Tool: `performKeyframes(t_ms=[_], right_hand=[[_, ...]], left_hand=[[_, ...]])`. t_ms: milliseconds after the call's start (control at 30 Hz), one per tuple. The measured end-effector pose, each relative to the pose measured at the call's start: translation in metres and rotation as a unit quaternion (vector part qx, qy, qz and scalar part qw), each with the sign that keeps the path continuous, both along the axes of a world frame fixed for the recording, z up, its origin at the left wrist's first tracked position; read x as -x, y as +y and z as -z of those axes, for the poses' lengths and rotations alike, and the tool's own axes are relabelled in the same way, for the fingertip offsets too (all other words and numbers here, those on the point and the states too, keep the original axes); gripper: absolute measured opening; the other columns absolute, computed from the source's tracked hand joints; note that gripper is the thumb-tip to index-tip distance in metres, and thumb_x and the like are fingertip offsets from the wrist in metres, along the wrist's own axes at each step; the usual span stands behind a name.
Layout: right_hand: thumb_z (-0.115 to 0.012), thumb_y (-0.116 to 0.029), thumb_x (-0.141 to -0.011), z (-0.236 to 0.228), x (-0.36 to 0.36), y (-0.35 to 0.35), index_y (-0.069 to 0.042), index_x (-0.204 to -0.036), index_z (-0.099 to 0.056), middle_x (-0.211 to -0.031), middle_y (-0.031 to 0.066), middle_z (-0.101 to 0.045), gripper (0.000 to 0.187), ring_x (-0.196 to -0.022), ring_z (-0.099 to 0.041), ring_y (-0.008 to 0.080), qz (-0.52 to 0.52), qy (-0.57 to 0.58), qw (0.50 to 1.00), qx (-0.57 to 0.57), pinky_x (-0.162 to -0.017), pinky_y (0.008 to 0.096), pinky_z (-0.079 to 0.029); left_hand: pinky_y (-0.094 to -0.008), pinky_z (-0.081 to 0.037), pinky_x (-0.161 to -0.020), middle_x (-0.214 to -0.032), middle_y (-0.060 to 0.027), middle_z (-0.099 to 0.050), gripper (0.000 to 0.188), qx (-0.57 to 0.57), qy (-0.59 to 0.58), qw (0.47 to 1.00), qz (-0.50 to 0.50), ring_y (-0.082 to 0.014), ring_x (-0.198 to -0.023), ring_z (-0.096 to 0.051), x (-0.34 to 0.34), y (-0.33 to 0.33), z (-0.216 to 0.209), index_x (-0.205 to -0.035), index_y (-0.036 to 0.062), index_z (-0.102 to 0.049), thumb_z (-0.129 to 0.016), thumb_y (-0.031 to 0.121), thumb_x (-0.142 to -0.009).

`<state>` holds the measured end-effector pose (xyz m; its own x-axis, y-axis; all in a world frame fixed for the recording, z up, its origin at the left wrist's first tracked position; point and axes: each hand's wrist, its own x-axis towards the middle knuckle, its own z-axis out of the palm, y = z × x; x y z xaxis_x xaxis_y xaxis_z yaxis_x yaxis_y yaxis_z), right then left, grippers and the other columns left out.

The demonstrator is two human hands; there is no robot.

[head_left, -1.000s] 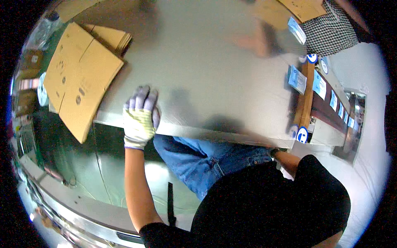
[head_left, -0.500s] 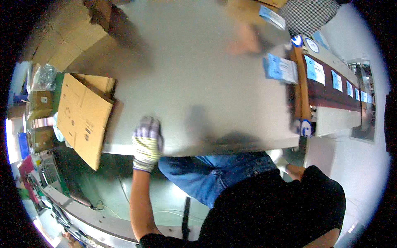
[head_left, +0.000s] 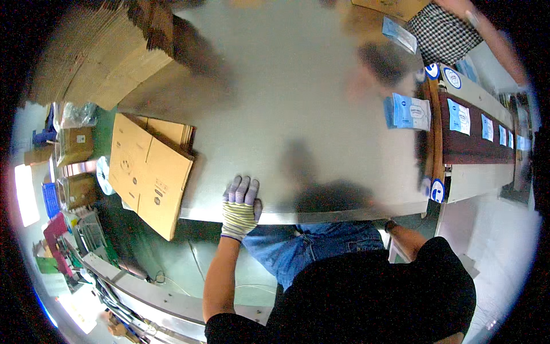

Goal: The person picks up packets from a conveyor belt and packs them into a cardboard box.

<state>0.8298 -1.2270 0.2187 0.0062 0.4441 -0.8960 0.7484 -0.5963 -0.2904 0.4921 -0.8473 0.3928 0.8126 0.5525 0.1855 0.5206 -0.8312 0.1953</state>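
My left hand point(head_left: 240, 207), in a striped yellow-green and grey glove, lies on the near edge of the grey metal table point(head_left: 258, 143). Its fingers are stretched out flat and hold nothing. To its left a stack of flat cardboard cartons point(head_left: 152, 172) juts over the table edge. My right forearm point(head_left: 407, 238), with a dark band at the wrist, hangs beside my jeans. The right hand's fingers are hidden below the table edge. Several blue-and-white packets point(head_left: 409, 112) lie at the table's right end, away from both hands.
A dark conveyor belt point(head_left: 478, 152) on the right carries more packets in a row. At the far left stands a tall stack of folded cardboard point(head_left: 109, 57). A person's arm point(head_left: 498, 43) and checkered sleeve point(head_left: 444, 34) show at the far right. Boxes point(head_left: 77, 146) stand beyond the left end.
The whole view has shifted, so things sit further right. My left hand stays flat on the table edge. The white glove on my right hand has dropped from sight. The other person's arm now shows.
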Motion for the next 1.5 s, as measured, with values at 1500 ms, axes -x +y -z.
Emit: performKeyframes(t_ms=[1500], right_hand=[[-0.040, -0.022, -0.092, 0.201, -0.087, -0.086, -0.008, -0.141, -0.031, -0.147, 0.0137, -0.028, 0.051, -0.133, -0.031, 0.0268, -0.162, 0.078, 0.971, -0.160, -0.109, 0.0318, -0.024]], left_hand=[[-0.0348, -0.049, -0.071, -0.092, -0.0081, -0.066, 0.021, 0.432, -0.135, 0.647, -0.613, -0.0252, -0.078, -0.062, 0.105, -0.324, 0.101, -0.105, 0.0050, -0.060, -0.052, 0.019, -0.092]])
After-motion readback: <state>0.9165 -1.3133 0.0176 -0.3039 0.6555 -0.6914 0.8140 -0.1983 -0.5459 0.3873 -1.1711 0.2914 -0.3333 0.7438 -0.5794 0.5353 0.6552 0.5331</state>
